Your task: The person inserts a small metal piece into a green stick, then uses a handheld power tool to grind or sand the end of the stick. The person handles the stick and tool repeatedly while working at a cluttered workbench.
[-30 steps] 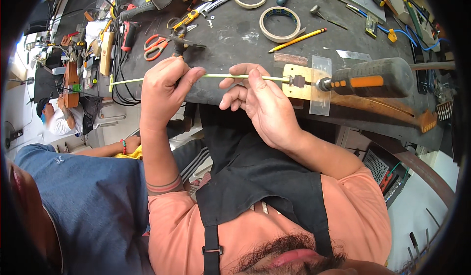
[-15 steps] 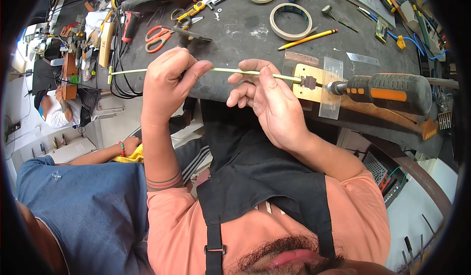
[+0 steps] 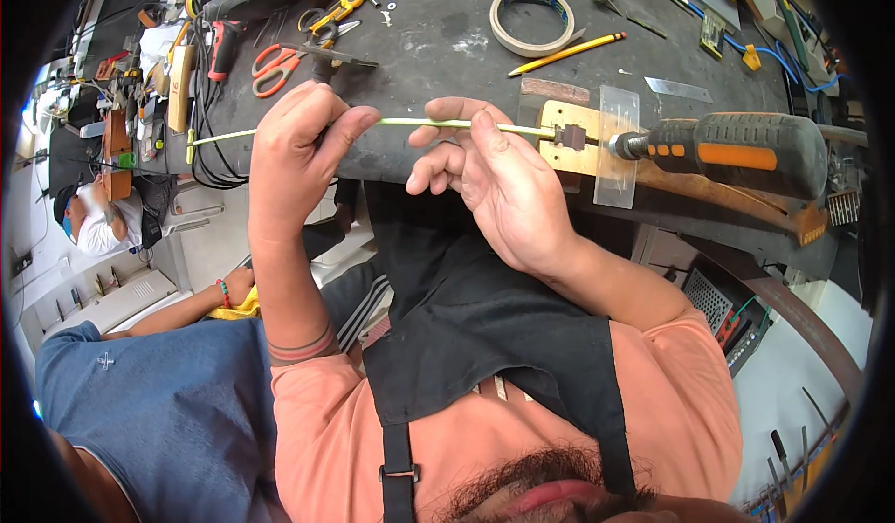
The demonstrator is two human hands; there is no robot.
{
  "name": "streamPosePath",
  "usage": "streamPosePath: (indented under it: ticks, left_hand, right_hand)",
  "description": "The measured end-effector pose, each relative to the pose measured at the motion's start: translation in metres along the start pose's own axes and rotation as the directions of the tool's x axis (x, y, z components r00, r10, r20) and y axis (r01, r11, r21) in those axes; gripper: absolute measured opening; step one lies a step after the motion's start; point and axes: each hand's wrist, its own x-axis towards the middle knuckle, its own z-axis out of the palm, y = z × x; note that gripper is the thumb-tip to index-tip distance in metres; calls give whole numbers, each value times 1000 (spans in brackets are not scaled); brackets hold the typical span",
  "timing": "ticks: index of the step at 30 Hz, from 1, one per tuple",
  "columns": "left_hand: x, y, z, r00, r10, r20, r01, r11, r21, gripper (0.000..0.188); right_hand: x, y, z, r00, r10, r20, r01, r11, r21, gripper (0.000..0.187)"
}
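A thin pale-green rod (image 3: 410, 122) with a small crosspiece at its left end runs nearly level across the bench's front edge. My left hand (image 3: 296, 141) is closed around it in a fist, thumb along the rod. Further right, my right hand (image 3: 508, 183) holds it lightly between thumb and index finger, the other fingers loosely curled below. The rod's right end meets a small dark piece (image 3: 571, 137) on a brass-coloured plate (image 3: 571, 159). A clear plastic strip (image 3: 617, 169) lies over the plate, and a clamp with a black and orange handle (image 3: 736, 157) presses there.
Orange-handled scissors (image 3: 273, 74), a tape roll (image 3: 531, 20), a yellow pencil (image 3: 569, 55) and a metal blade (image 3: 678, 89) lie on the dark bench (image 3: 438, 66). Black cables (image 3: 207, 141) hang at the left. A person in a blue shirt (image 3: 154, 411) is close on my left.
The view has shifted slightly, so the bench things sit a little further up and left. Both hands keep their hold on the rod, with little other visible change.
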Motion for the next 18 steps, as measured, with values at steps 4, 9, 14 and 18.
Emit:
streamPosePath:
  ticks: [4,9,14,18]
  left_hand:
    - [1,2,0,1000,8,0,-8,1000,-2,32]
    - [2,5,0,1000,-16,10,16,1000,9,33]
    - [2,3,-1,1000,-15,21,15,1000,26,35]
    - [4,2,-1,1000,-11,26,11,1000,27,35]
  right_hand:
    - [0,1,-1,1000,-3,3,3,1000,8,48]
    - [-1,0,2,1000,-7,-15,8,999,34,43]
    - [0,0,3,1000,-10,-23,10,1000,27,42]
    - [0,0,3,1000,-10,-25,11,999,35,42]
